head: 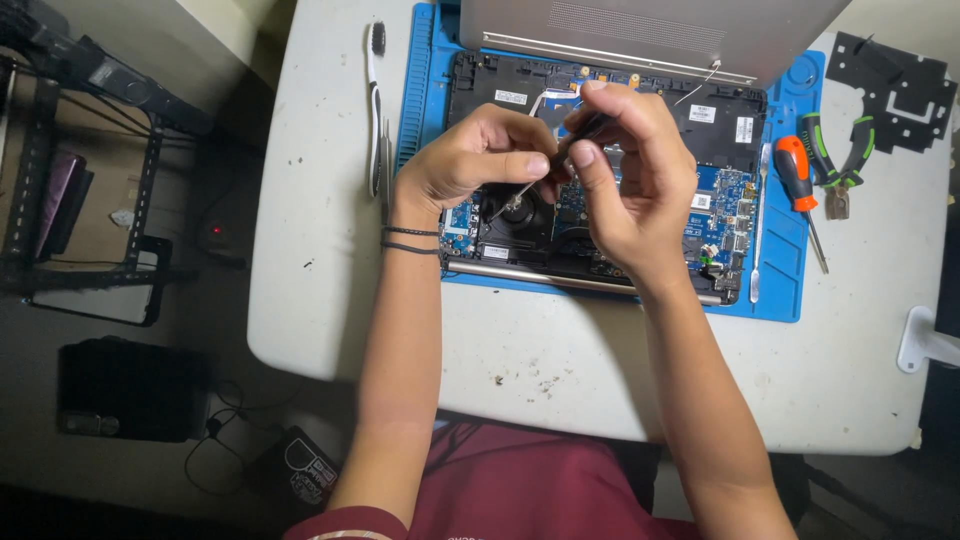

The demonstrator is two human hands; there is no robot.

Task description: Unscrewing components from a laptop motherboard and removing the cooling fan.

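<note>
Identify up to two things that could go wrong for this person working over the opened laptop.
1. The thin screwdriver, pinched by the left hand and right hand, points at the fan; a slip might scratch the circuit board.
2. Any loosened screw could drop among the laptop's parts.

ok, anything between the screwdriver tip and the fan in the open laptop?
Nothing visible. The thin screwdriver, held by both the left hand and the right hand, slants down to the black fan with no cable or part across its path; whether the tip actually touches is unclear.
</note>
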